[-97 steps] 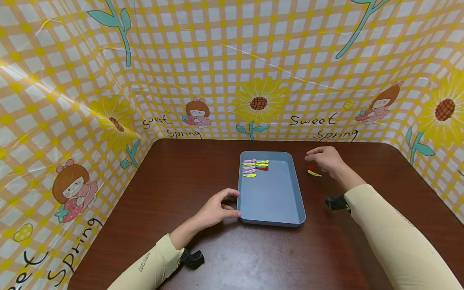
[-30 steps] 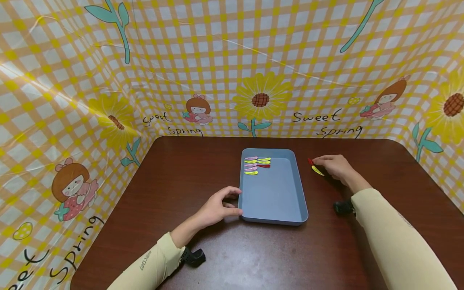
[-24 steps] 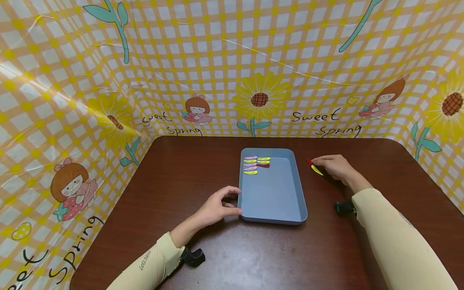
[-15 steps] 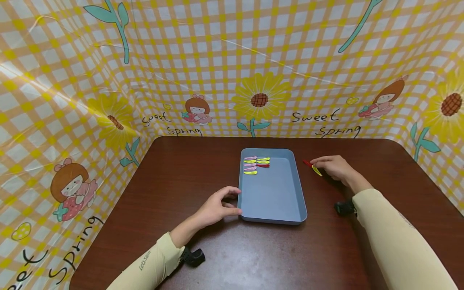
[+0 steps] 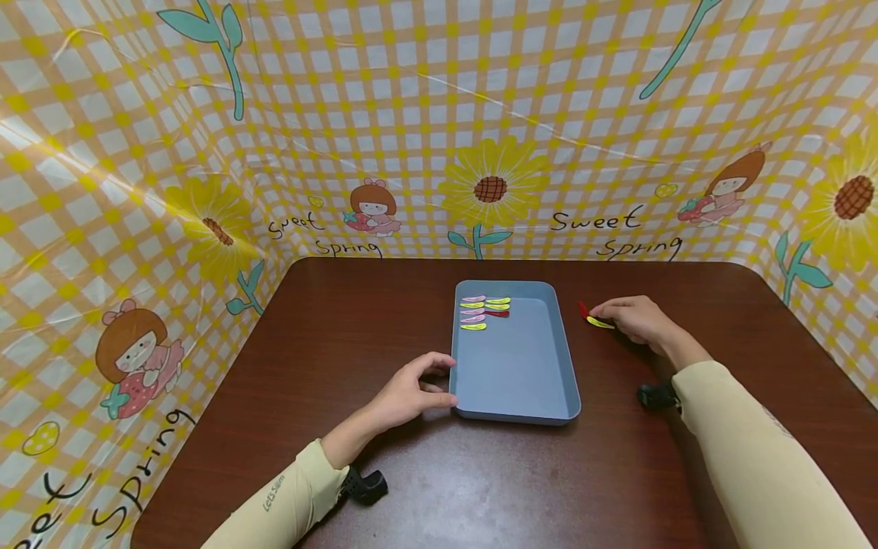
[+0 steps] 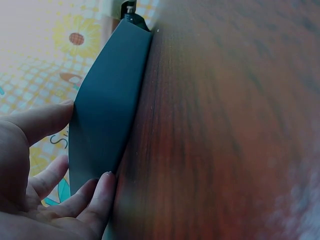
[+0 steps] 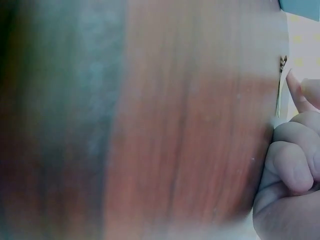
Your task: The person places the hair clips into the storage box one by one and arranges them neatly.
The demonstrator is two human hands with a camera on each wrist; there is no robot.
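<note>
A shallow blue-grey tray (image 5: pixel 517 366) lies on the table, with pink, yellow and red snap hair clips in two short columns at its far left. Beside its near left corner my left hand (image 5: pixel 411 393) rests fingertips against the outer wall, fingers spread and loosely bent. To the right of the tray, my right hand (image 5: pixel 634 319) has its thumb and index tips down at a red hair clip (image 5: pixel 583 309) and a yellow hair clip (image 5: pixel 600 323). In the right wrist view its other fingers (image 7: pixel 292 160) are curled. Whether the tips pinch a clip or only touch it is unclear.
The dark brown wooden table (image 5: pixel 329 320) extends around the tray on all sides. A yellow checked sheet (image 5: pixel 411 114) stands behind and at both sides. Dark wrist-camera mounts hang under both sleeves, close to the tabletop.
My right hand came down to the two loose clips. Over the last second the red clip swung left and then back upward, and the yellow one turned flatter. My left hand kept its place.
</note>
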